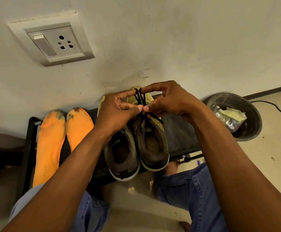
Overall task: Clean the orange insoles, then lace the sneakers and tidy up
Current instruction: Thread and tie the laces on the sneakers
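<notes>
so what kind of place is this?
Probably a home, by a shoe rack against a wall: switch-and-socket plate, tiled floor, a bin of scraps beside it.

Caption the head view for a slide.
Both hands tie a black lace over paired sneakers, orange insoles alongside.

Two orange insoles (62, 144) lie side by side, top faces up, on the left part of a black rack (178, 136), toes toward the wall — their toe ends are stained dark and grimy. Just right of them stand two sneakers (136, 148), touching along their inner sides, heels toward the viewer, with yellow uppers, dark worn collars and white-edged soles. A black lace (140, 97) rises from the right sneaker's eyelets — looped and drawn taut above the tongue.
</notes>
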